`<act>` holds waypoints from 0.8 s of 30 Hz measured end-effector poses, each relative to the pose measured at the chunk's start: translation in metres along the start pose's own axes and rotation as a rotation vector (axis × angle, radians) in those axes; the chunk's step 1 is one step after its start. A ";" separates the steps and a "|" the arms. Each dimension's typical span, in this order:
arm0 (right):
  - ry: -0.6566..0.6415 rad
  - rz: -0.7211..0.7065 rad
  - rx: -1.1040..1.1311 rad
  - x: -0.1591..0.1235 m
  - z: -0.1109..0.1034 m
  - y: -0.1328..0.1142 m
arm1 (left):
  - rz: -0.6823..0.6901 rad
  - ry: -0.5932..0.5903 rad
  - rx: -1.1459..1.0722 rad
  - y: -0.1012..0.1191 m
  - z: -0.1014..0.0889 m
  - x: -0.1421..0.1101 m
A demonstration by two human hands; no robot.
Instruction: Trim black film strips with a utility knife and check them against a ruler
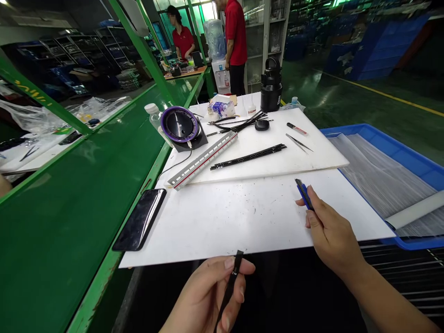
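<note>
Between the thumb and fingers of my left hand (215, 284) is a thin black strip (237, 264), its upper end pointing up just in front of the white board's near edge. My right hand (333, 231) grips a blue utility knife (304, 194) over the right side of the white board (222, 217), with the knife's tip pointing up and away. A bundle of black strips (248, 157) lies on the raised white slab (312, 157), beside a grey triangular scale ruler (203, 162). Tweezers (299, 143) and a small red-and-black tool (297, 129) rest at the slab's right.
A phone (140, 219) lies at the left edge. Farther back stand a round purple-rimmed fan (179, 125), a black flask (271, 88), a black case (262, 125) and pliers (222, 122). A blue tray (391, 143) sits at right. Two people in red shirts are beyond.
</note>
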State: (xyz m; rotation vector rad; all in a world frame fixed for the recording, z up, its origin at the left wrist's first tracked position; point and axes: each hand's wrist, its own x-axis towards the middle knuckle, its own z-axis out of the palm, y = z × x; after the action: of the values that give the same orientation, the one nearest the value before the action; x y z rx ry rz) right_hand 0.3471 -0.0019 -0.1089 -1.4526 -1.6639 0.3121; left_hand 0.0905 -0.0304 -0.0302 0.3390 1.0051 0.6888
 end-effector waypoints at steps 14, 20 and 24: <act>-0.642 0.096 0.145 -0.030 -0.006 -0.067 | 0.069 0.212 0.332 -0.013 -0.034 0.017; -0.769 0.033 0.083 -0.032 0.008 -0.073 | -0.022 0.141 0.401 -0.016 -0.036 0.018; -0.839 -0.003 0.015 -0.027 0.011 -0.077 | -0.103 0.012 0.279 -0.020 -0.038 0.023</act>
State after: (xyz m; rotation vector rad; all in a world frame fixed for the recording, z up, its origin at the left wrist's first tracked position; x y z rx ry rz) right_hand 0.2854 -0.0440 -0.0747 -1.3878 -2.2942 1.0360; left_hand 0.0734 -0.0316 -0.0751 0.5227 1.1247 0.4578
